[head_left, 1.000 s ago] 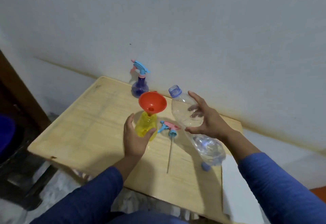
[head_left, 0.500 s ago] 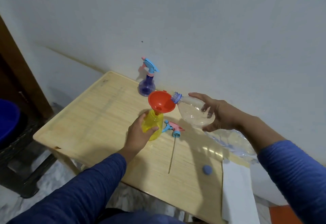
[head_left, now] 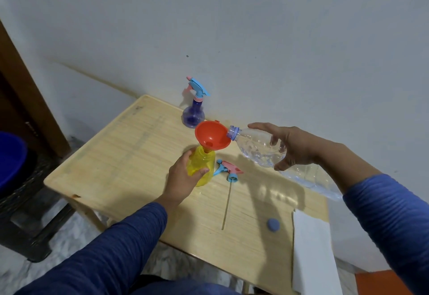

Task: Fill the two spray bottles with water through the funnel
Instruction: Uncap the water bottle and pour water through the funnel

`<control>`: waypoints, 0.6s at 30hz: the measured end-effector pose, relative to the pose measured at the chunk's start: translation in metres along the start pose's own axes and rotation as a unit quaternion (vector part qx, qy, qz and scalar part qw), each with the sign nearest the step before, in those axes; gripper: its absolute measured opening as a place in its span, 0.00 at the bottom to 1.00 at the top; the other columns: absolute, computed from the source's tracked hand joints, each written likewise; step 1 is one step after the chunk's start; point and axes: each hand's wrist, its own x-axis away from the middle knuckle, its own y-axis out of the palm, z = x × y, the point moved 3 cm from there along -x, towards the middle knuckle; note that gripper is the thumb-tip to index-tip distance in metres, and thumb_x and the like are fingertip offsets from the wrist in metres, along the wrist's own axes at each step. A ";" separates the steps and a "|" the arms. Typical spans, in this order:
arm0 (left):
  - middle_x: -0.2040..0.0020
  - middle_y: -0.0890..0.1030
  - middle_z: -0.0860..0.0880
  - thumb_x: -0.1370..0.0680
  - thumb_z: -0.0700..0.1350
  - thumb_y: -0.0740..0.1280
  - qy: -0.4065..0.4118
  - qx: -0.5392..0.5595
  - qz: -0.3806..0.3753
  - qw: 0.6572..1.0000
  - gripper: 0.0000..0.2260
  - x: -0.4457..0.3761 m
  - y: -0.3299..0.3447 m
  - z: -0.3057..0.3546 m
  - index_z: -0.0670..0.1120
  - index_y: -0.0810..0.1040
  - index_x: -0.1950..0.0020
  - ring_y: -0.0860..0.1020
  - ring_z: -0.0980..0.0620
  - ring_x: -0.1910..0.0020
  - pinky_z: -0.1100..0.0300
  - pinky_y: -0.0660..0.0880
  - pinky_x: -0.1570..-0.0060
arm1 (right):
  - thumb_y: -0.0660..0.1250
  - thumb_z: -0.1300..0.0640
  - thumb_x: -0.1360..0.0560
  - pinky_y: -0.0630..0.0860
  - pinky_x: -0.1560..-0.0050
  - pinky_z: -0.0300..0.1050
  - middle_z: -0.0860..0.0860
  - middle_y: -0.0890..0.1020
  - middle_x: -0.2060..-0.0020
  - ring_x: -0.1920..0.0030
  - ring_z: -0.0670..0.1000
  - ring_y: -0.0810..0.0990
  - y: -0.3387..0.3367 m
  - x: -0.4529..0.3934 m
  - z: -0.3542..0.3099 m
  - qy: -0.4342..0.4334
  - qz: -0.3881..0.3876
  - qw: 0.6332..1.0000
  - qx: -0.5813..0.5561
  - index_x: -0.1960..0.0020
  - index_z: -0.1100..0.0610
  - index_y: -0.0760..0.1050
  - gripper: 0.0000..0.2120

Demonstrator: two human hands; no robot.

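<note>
- Yellow spray bottle (head_left: 201, 167), uncapped, upright on the table (head_left: 130, 155); left hand (head_left: 183, 177) grips it against tipping.
- Orange funnel (head_left: 212, 137) seated in its neck.
- Right hand (head_left: 293, 147) holds the tilted water bottle (head_left: 257, 147), mouth at the funnel rim, positioned for pouring.
- Purple spray bottle (head_left: 193, 113), capped, waits by the wall.

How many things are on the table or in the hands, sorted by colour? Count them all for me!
Yellow: 1, the yellow spray bottle
Purple: 1, the purple spray bottle
Orange: 1, the funnel
Clear: 1, the water bottle
Pink and blue: 1, the loose spray head
Blue: 1, the bottle cap
White: 1, the white block
Total: 7
</note>
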 end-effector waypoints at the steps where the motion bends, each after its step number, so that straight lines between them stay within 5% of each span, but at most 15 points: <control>1: 0.34 0.74 0.54 0.31 0.56 0.73 -0.001 0.000 0.000 1.000 0.32 0.000 0.000 0.000 0.56 0.64 0.30 0.71 0.53 0.35 0.49 0.70 0.36 | 0.79 0.62 0.38 0.71 0.54 0.43 0.51 0.73 0.51 0.60 0.43 0.73 -0.001 0.000 0.000 0.001 -0.001 1.000 0.003 0.31 0.27 0.47 0.55; 18: 0.37 0.75 0.55 0.31 0.54 0.73 0.007 0.011 0.006 1.000 0.30 0.001 0.000 0.002 0.56 0.66 0.31 0.72 0.54 0.37 0.52 0.71 0.37 | 0.79 0.62 0.38 0.72 0.54 0.44 0.50 0.72 0.51 0.57 0.48 0.73 -0.009 -0.001 -0.001 0.004 -0.009 0.999 0.033 0.36 0.21 0.48 0.55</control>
